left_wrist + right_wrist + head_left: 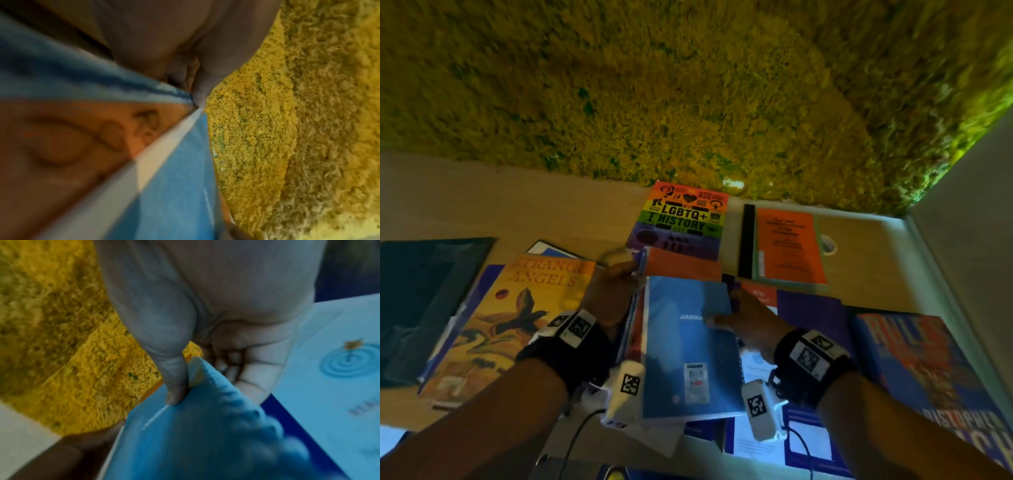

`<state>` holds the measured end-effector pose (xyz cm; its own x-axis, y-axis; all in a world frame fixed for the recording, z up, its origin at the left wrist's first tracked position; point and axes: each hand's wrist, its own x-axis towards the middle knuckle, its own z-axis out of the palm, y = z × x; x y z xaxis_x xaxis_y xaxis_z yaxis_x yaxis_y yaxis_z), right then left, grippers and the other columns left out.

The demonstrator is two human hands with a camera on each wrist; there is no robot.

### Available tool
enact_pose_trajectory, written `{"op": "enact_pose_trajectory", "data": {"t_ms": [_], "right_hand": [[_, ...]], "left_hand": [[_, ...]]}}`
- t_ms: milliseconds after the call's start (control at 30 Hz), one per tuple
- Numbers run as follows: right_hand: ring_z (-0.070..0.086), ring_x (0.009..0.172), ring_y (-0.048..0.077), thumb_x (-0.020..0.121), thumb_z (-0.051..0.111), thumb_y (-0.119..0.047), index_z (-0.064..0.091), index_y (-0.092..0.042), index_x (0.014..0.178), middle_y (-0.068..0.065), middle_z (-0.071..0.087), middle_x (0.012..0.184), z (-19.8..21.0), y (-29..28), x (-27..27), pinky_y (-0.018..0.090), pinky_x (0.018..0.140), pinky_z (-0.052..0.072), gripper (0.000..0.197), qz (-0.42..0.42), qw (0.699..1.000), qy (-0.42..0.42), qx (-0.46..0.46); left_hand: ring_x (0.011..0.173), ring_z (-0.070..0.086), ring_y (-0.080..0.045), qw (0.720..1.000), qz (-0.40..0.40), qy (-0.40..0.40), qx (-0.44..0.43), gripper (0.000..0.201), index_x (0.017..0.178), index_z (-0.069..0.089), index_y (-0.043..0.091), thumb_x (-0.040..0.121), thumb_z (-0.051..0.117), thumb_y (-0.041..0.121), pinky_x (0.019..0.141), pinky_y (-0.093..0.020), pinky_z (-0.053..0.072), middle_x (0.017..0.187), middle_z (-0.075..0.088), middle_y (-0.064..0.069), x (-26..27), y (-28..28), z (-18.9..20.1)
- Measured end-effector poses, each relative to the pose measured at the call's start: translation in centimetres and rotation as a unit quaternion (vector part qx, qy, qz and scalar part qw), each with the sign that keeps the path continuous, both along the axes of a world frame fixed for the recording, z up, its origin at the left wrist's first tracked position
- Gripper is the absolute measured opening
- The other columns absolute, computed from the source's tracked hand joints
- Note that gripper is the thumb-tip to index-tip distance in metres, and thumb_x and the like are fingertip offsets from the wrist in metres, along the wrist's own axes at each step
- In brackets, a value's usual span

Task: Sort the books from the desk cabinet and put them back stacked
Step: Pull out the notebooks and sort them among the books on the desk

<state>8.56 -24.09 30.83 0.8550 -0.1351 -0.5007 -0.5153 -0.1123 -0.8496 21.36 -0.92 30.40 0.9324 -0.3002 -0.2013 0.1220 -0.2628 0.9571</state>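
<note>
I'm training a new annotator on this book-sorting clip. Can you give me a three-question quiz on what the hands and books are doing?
1. True or false: both hands hold the blue spiral notebook.
2. Which book lies against the mossy wall? A) Strange Angels B) LGBTQ+ History C) the notebook
3. Fill in: the right hand grips the notebook with its ___ on the cover.

Key: 1 true, the left hand grips the bundle's left edge. 2 B. 3 thumb.
</note>
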Motion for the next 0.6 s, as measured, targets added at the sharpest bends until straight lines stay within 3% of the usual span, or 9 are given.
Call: {"op": "enact_pose_trajectory", "data": {"t_ms": [67, 133, 167, 300, 400, 467, 500, 567, 600], "right_hand": [[0.075, 0.087, 0.022, 0.090, 0.077, -0.005, 0.063, -0.008, 0.123, 0.015, 0.075, 0.115, -0.1, -1.2, -0.9, 0.035, 0.064, 0.063, 0.037, -0.057, 0.997, -0.012, 0.043], [0.076, 0.086, 0.023, 0.090, 0.072, 0.004, 0.062, -0.003, 0.130, 0.022, 0.073, 0.124, 0.5, -3.1, -2.0, 0.034, 0.066, 0.063, 0.042, -0.108, 0.991, -0.043, 0.072], [0.077, 0.085, 0.023, 0.091, 0.068, 0.005, 0.063, -0.002, 0.132, 0.020, 0.075, 0.121, 0.9, -4.2, -2.5, 0.035, 0.067, 0.064, 0.041, -0.136, 0.985, -0.059, 0.092], [0.077, 0.093, 0.033, 0.098, 0.060, -0.006, 0.061, -0.011, 0.136, 0.020, 0.076, 0.119, 3.9, -7.8, -5.2, 0.045, 0.073, 0.066, 0.038, -0.213, 0.957, -0.091, 0.173], [0.076, 0.096, 0.036, 0.100, 0.060, -0.013, 0.061, -0.013, 0.137, 0.022, 0.074, 0.123, 6.2, -7.4, -6.2, 0.047, 0.072, 0.065, 0.036, -0.213, 0.952, -0.127, 0.178], [0.077, 0.096, 0.034, 0.101, 0.059, -0.012, 0.063, -0.012, 0.133, 0.019, 0.076, 0.120, 7.9, -5.6, -6.2, 0.050, 0.077, 0.065, 0.033, -0.200, 0.953, -0.164, 0.159], [0.076, 0.099, 0.035, 0.100, 0.060, -0.012, 0.064, -0.010, 0.132, 0.019, 0.075, 0.120, 8.9, -4.4, -6.1, 0.053, 0.082, 0.062, 0.031, -0.182, 0.953, -0.187, 0.153], [0.071, 0.100, 0.038, 0.099, 0.064, -0.014, 0.063, -0.004, 0.128, 0.023, 0.073, 0.120, 10.0, -2.2, -5.7, 0.058, 0.084, 0.060, 0.032, -0.144, 0.958, -0.216, 0.123], [0.068, 0.098, 0.037, 0.098, 0.066, -0.018, 0.062, 0.000, 0.126, 0.025, 0.072, 0.116, 10.2, -1.2, -5.5, 0.057, 0.081, 0.060, 0.034, -0.123, 0.960, -0.225, 0.110]], "left_hand": [[0.072, 0.067, 0.000, 0.997, 0.018, 0.039, -0.063, 0.033, 0.097, 0.077, 0.028, 0.069, 0.086, 0.042, 0.081, -0.027, 0.058, 0.088, 0.073, 0.005, -0.6, -0.1, 0.4], [0.059, 0.065, 0.001, 0.996, 0.044, 0.037, -0.072, 0.031, 0.112, 0.073, 0.001, 0.083, 0.076, 0.013, 0.066, -0.025, 0.054, 0.064, 0.071, 0.010, -0.8, -0.3, 0.1], [0.062, 0.065, -0.004, 0.999, 0.043, 0.022, -0.016, 0.024, 0.114, 0.067, -0.006, 0.090, 0.065, -0.002, 0.068, -0.028, 0.050, 0.063, 0.068, 0.010, -0.9, -0.3, 0.5], [0.098, 0.066, -0.034, 0.961, -0.029, -0.146, 0.233, 0.020, 0.105, 0.067, 0.014, 0.085, 0.065, 0.018, 0.083, -0.039, 0.052, 0.097, 0.069, -0.008, -2.0, 0.1, 3.1], [0.086, 0.071, -0.020, 0.915, -0.077, -0.333, 0.212, 0.021, 0.100, 0.072, 0.017, 0.084, 0.060, 0.021, 0.076, -0.034, 0.056, 0.095, 0.071, -0.005, -4.5, -2.1, 5.7], [0.086, 0.066, 0.005, 0.968, -0.157, -0.176, 0.086, 0.032, 0.118, 0.063, 0.027, 0.087, 0.066, 0.031, 0.078, -0.023, 0.052, 0.098, 0.068, 0.009, -7.7, -4.7, 7.8], [0.089, 0.064, 0.008, 0.971, -0.216, -0.093, 0.036, 0.050, 0.129, 0.055, 0.031, 0.082, 0.067, 0.044, 0.082, -0.023, 0.051, 0.104, 0.068, 0.011, -9.2, -6.0, 8.6], [0.104, 0.068, -0.006, 0.962, -0.274, -0.008, -0.016, 0.074, 0.142, 0.043, 0.038, 0.075, 0.068, 0.057, 0.088, -0.041, 0.057, 0.120, 0.066, 0.009, -10.6, -7.7, 9.2], [0.109, 0.068, -0.015, 0.956, -0.286, 0.023, -0.065, 0.067, 0.141, 0.045, 0.040, 0.081, 0.072, 0.049, 0.089, -0.049, 0.058, 0.124, 0.066, 0.005, -10.9, -8.1, 9.3]]}}
